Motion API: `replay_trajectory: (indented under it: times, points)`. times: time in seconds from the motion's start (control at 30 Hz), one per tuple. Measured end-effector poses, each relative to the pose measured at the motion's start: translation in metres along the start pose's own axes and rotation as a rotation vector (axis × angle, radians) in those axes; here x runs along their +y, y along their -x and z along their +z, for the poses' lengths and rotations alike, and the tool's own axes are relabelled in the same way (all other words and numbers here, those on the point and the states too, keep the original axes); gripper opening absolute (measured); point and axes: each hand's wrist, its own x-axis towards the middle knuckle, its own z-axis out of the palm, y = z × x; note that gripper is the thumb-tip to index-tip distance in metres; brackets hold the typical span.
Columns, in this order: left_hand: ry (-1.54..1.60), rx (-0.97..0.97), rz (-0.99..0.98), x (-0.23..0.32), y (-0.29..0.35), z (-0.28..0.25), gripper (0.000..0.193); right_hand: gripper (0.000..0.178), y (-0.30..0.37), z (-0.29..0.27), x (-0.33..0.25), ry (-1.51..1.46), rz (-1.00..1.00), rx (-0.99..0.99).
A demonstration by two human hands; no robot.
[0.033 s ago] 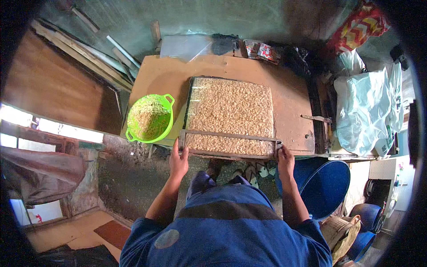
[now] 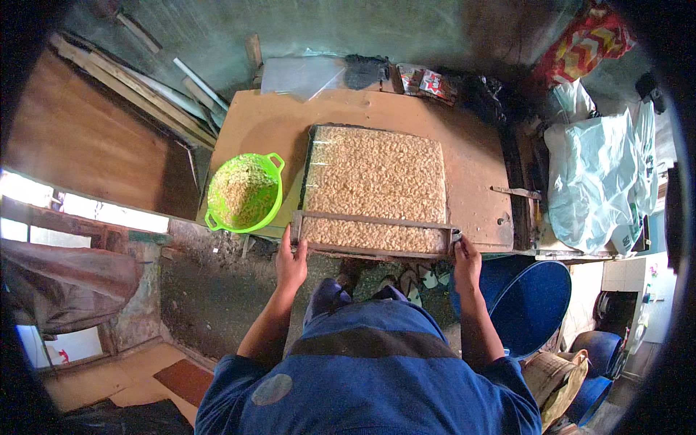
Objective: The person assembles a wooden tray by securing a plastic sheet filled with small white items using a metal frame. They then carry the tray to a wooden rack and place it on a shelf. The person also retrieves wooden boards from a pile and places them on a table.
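A wide, flat slab of pale beans (image 2: pixel 373 174), shiny as if under clear plastic, lies on the wooden table. Across its near edge sits a narrow rectangular wooden frame (image 2: pixel 377 219), with a strip of beans showing inside it. My left hand (image 2: pixel 291 267) grips the frame's left end, thumb on the near side. At the right end, my right hand (image 2: pixel 466 262) is closed on the frame's corner; its fingertips are partly hidden. A bright green colander (image 2: pixel 272 199) partly filled with similar beans stands left of the slab.
The brown tabletop (image 2: pixel 475 181) carries a clear plastic sheet (image 2: pixel 301 76) and packets (image 2: pixel 435 85) along its back edge. White plastic bags (image 2: pixel 591 181) hang at the right. A large blue barrel (image 2: pixel 533 304) stands below my right arm. Boards (image 2: pixel 138 87) lean at the left.
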Motion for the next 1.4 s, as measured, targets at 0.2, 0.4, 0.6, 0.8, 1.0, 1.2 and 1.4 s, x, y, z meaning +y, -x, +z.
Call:
replay_trajectory:
  times: [0.2, 0.4, 0.6, 0.8, 1.0, 1.2, 1.4]
  points:
    - [0.196, 0.049, 0.057, 0.006, 0.008, -0.014, 0.057, 0.033, 0.019, -0.012, -0.043, -0.233, -0.03, 0.011]
    - [0.198, -0.025, 0.036, 0.018, 0.055, -0.043, 0.061, 0.036, 0.062, -0.029, -0.05, -0.289, 0.041, -0.057]
    - [0.167, -0.147, -0.135, -0.003, 0.088, -0.046, 0.062, 0.036, 0.092, -0.028, 0.005, -0.256, 0.135, -0.101]
    - [0.145, -0.176, -0.168, -0.018, 0.081, -0.037, 0.061, 0.035, 0.084, -0.019, 0.01, -0.216, 0.137, -0.119]
    - [0.304, -0.176, -0.205, -0.018, 0.074, -0.038, 0.061, 0.034, 0.088, -0.021, 0.001, -0.134, 0.1, -0.1]
    - [0.309, -0.173, -0.173, -0.025, 0.071, -0.032, 0.061, 0.035, 0.081, -0.016, -0.003, -0.097, 0.065, -0.046]
    - [0.331, -0.2, -0.211, -0.019, 0.064, -0.033, 0.061, 0.034, 0.07, -0.013, -0.002, -0.069, 0.079, -0.081]
